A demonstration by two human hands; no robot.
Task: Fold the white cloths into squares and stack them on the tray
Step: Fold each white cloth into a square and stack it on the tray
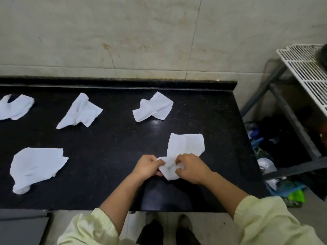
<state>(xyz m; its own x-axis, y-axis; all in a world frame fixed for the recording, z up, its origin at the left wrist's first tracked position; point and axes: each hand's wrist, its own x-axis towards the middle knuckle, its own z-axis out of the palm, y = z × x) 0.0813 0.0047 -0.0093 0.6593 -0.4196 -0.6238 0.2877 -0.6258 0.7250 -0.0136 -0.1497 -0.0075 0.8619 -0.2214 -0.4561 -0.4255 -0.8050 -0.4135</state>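
Black counter (109,174): four loose cloths (80,112) around held cloth (185,145) (rack (304,66) right).

My flat white fabric cloth (185,147) on the right is plain and unpatterned, like the crumpled white cloth (37,167) at near left. The glossy black stone table (115,156) is finely speckled. My pale yellow sleeves (265,218) are plain. The far cream wall tiles (123,32) are veined brown. The slatted plastic rack (304,64) at right is white.

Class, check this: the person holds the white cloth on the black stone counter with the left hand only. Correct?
No: the head view shows the left hand and right hand both gripping the white cloth on the black stone counter.
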